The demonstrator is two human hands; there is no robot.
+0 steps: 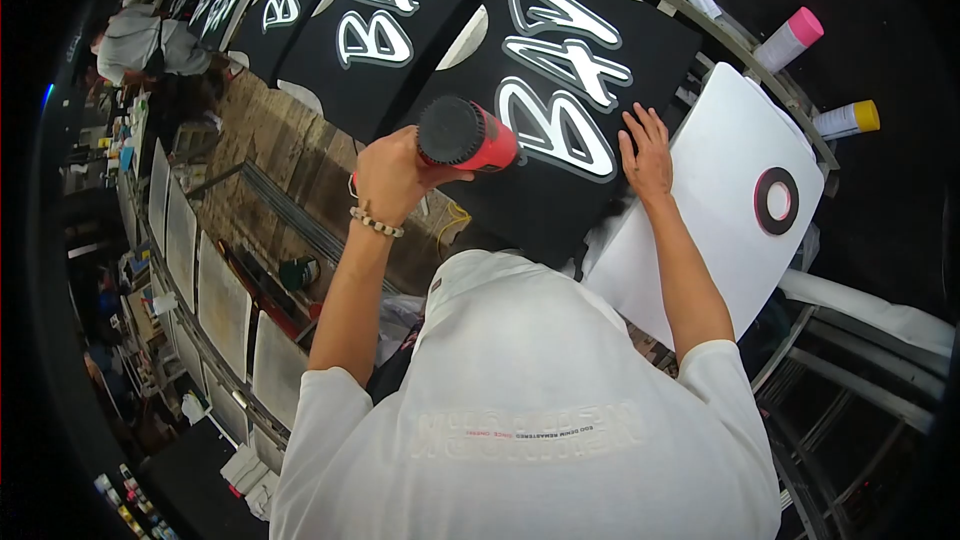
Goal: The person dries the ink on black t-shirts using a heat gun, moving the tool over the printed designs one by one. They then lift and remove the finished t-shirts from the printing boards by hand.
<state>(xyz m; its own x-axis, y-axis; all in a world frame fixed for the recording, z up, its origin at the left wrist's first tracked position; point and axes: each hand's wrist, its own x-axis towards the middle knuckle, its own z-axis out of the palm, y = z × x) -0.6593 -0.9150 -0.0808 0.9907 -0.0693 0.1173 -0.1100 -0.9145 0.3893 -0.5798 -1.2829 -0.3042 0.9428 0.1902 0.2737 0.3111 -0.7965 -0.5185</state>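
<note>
My left hand (390,175), with a bead bracelet on the wrist, grips a red heat gun with a black rear cap (470,135). The gun points at a black fabric panel (655,50) printed with white "B4Y" lettering (560,80). My right hand (647,155) lies flat with its fingers spread on the panel's right edge, just beside the letter B. The gun's nozzle is hidden behind its body.
A white board (720,170) bearing a black ring (777,200) lies right of the panel. Two spray cans, one pink-capped (790,40) and one yellow-capped (848,120), rest on the metal rack. More printed black panels (385,5) line up to the left. Another person (140,40) stands far left.
</note>
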